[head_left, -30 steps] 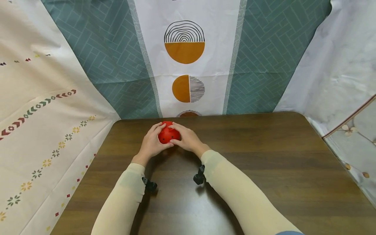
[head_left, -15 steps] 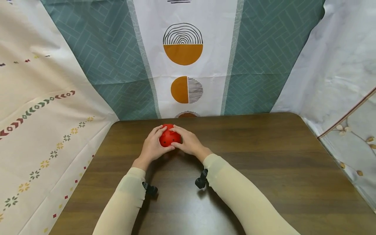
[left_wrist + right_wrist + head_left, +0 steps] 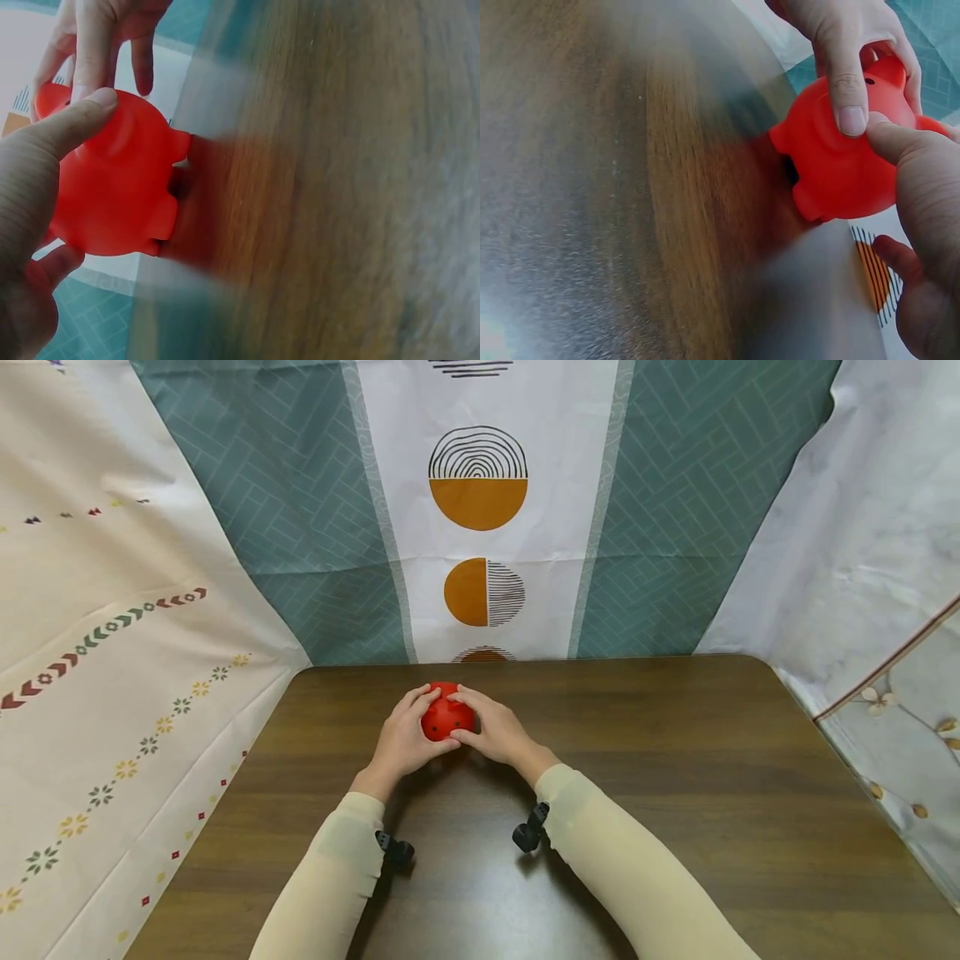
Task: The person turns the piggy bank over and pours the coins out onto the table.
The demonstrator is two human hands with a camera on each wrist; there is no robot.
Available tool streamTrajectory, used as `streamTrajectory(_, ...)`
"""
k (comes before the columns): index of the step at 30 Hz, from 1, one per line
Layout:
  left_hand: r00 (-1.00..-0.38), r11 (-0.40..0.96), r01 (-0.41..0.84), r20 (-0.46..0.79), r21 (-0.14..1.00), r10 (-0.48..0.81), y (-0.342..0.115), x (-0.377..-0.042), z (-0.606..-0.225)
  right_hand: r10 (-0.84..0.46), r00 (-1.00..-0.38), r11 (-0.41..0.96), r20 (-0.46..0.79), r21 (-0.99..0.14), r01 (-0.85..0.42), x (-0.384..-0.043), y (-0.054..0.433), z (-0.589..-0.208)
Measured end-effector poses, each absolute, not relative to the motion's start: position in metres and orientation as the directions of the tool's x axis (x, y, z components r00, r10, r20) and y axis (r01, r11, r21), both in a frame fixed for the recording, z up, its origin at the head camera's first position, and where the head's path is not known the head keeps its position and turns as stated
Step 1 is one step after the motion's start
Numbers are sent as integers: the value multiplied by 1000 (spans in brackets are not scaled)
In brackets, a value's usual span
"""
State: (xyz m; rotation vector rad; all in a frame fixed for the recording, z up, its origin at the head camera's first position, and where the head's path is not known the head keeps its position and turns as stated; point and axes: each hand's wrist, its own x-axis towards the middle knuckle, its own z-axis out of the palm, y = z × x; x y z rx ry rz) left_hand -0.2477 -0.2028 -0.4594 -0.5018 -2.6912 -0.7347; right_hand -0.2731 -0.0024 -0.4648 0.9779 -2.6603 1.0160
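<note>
Behind the work, green-and-white hanging cloth (image 3: pixel 480 543) printed with ochre half-circles; to the left, cream cloth (image 3: pixel 112 727) with small coloured flowers; to the right, pale marbled cloth (image 3: pixel 862 527). Below, dark brown wood-grain tabletop (image 3: pixel 675 793) with rounded far corners. Near the far edge, left of centre, smooth red plastic-looking pig figure (image 3: pixel 447 717), upright, face toward the near side, feet apparently on the wood, red reflection right beside them. Wrapped round one flank, left hand (image 3: pixel 402 732), fingers curled, thumb across the front. Gripping the opposite flank in mirror fashion, right hand (image 3: pixel 497 727), thumb tip close to its counterpart; contact between the two hard to tell. As a judgement: two-handed grasp complete, upright stance in place, letting go not yet done; any further remainder impossible to read from these views. For moving: only a narrow strip of wood beyond the figure, then far edge and hanging cloth; modest space leftward before the slanting side edge; widest stretch of wood to the right; more wood also on the near side, between long cream sleeves (image 3: pixel 322 877).
</note>
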Motion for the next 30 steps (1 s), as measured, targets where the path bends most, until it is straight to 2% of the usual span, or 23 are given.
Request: streamTrajectory(30,-880,789,440,382,430,283,-133,-211,-464,-458,-815,554,355,-603,-574,-221,66,-462)
